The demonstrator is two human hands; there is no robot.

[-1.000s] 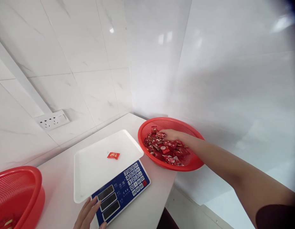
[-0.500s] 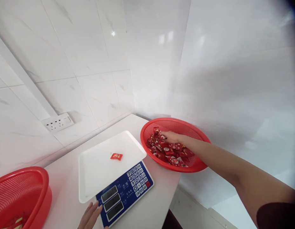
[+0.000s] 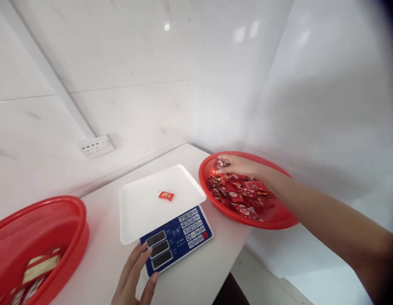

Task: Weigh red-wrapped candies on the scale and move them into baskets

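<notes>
My right hand (image 3: 236, 165) is inside the right red basket (image 3: 212, 205), its fingers closed on red candy packets (image 3: 219, 166) near the far left rim. Many more red wrapped candies (image 3: 237, 192) lie below it. One red candy (image 3: 166, 195) rests on the white tray (image 3: 142, 212) of a scale with a blue keypad panel (image 3: 177, 237). At the scale's lower left corner, my left hand (image 3: 135, 271) has its fingers spread, with the fingertips at the edge of the displays and nothing held.
Another red basket (image 3: 83, 228) stands at the left with yellow and red packets (image 3: 42, 267) in it. The white table (image 3: 202, 271) meets a tiled wall with a socket (image 3: 96, 146) behind.
The view has shifted, so the table sits higher and further right. My right hand has lifted a little from the pile with packets at its fingertips. More of my left hand shows.
</notes>
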